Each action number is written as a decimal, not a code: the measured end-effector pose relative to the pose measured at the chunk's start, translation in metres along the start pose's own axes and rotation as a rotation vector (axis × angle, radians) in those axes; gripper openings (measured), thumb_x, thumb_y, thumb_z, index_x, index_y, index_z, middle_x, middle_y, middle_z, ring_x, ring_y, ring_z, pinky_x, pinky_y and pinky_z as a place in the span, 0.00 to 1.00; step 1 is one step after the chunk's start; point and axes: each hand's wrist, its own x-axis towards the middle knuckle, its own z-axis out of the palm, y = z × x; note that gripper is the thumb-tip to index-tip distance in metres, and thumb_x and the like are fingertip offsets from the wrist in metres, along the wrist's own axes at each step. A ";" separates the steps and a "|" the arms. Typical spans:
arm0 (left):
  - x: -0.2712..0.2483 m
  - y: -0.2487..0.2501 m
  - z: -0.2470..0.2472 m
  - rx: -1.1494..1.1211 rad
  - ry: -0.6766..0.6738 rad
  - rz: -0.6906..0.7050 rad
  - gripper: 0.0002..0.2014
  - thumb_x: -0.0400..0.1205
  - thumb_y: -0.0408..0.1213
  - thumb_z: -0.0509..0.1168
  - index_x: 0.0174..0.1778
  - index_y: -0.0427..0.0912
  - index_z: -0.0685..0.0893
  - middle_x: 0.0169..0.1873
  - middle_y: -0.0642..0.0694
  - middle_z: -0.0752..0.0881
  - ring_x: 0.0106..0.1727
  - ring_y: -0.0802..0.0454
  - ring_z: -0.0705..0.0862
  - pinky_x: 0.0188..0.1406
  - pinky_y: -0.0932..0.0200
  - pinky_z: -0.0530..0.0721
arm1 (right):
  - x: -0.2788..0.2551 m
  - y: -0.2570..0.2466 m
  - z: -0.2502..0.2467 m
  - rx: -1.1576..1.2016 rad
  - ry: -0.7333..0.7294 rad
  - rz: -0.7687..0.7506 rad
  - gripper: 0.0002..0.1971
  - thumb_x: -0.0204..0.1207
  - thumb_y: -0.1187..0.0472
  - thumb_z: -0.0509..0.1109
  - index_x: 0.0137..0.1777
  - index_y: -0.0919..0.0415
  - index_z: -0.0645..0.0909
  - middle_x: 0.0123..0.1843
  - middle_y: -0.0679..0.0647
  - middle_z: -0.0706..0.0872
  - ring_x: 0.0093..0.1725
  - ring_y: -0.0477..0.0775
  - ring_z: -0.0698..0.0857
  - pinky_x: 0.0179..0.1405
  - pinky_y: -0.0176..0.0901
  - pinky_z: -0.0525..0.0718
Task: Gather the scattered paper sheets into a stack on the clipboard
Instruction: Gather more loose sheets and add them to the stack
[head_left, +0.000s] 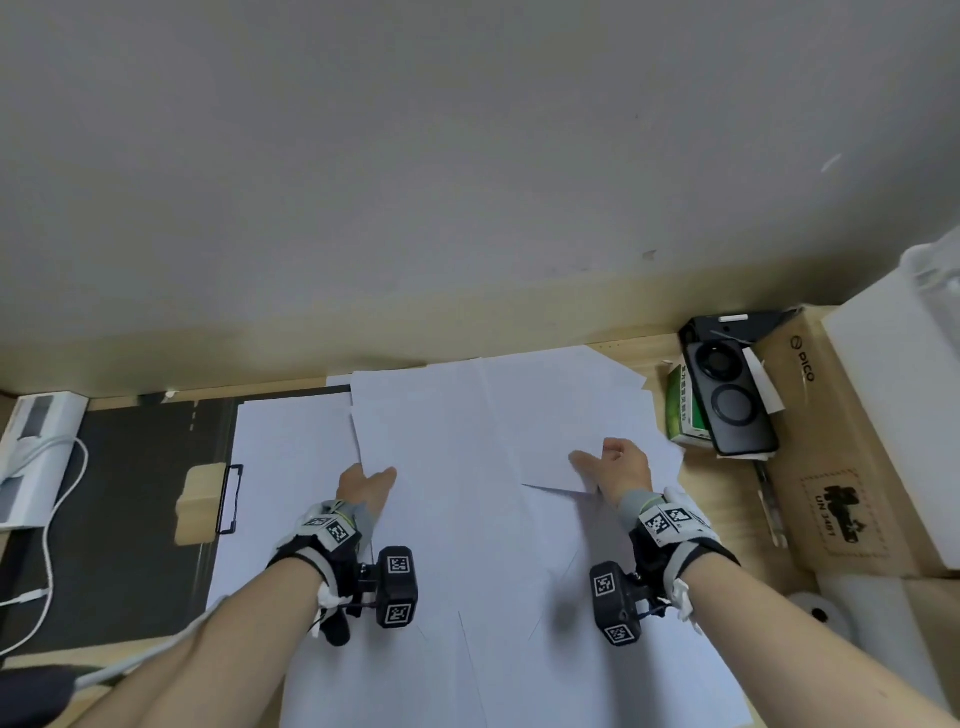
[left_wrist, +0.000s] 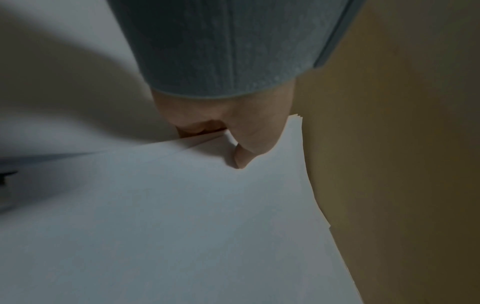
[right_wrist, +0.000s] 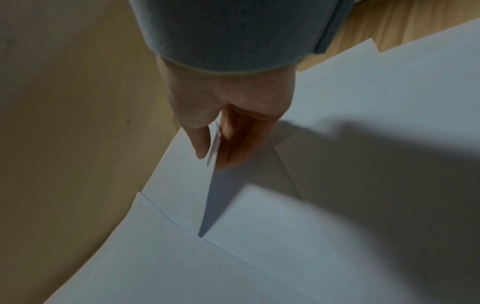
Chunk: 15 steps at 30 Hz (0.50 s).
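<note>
Several white paper sheets (head_left: 467, 519) lie overlapping across the wooden desk. A black clipboard (head_left: 140, 519) lies at the left, its metal clip (head_left: 228, 499) at its middle and a white sheet (head_left: 280, 467) on its right part. My left hand (head_left: 371, 480) pinches the near left edge of a raised sheaf of sheets (head_left: 431, 426). In the left wrist view my left hand (left_wrist: 233, 148) has its thumb on top of that sheaf (left_wrist: 182, 205) and its fingers beneath. My right hand (head_left: 605, 465) pinches the near edge of another sheet (head_left: 561, 410); its thumb (right_wrist: 200, 144) lies above the sheet's edge (right_wrist: 214, 144).
A black phone (head_left: 727, 395) and a green box (head_left: 685, 410) lie at the back right, beside a cardboard box (head_left: 831, 441) along the right edge. A white power strip (head_left: 36, 452) and cable (head_left: 52, 545) sit at the left. The wall (head_left: 467, 182) stands close behind.
</note>
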 end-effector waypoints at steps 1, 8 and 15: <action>0.001 -0.002 0.000 0.008 -0.002 -0.004 0.26 0.81 0.37 0.65 0.74 0.30 0.69 0.62 0.37 0.80 0.59 0.39 0.82 0.62 0.49 0.78 | -0.001 -0.001 0.002 0.042 -0.051 -0.002 0.14 0.69 0.60 0.79 0.42 0.53 0.73 0.34 0.50 0.75 0.37 0.54 0.78 0.42 0.48 0.84; -0.004 -0.010 -0.011 0.173 0.104 0.045 0.05 0.80 0.26 0.61 0.39 0.37 0.77 0.44 0.40 0.80 0.46 0.45 0.79 0.44 0.57 0.76 | -0.009 0.001 -0.009 0.101 0.117 -0.045 0.11 0.74 0.61 0.70 0.32 0.63 0.76 0.27 0.58 0.81 0.28 0.58 0.83 0.40 0.57 0.88; 0.012 -0.028 -0.026 0.228 0.168 0.108 0.11 0.74 0.24 0.60 0.33 0.45 0.71 0.37 0.44 0.76 0.39 0.50 0.73 0.41 0.60 0.70 | -0.029 0.015 -0.030 0.386 0.323 -0.088 0.06 0.76 0.64 0.68 0.45 0.67 0.83 0.37 0.58 0.85 0.34 0.59 0.84 0.33 0.46 0.87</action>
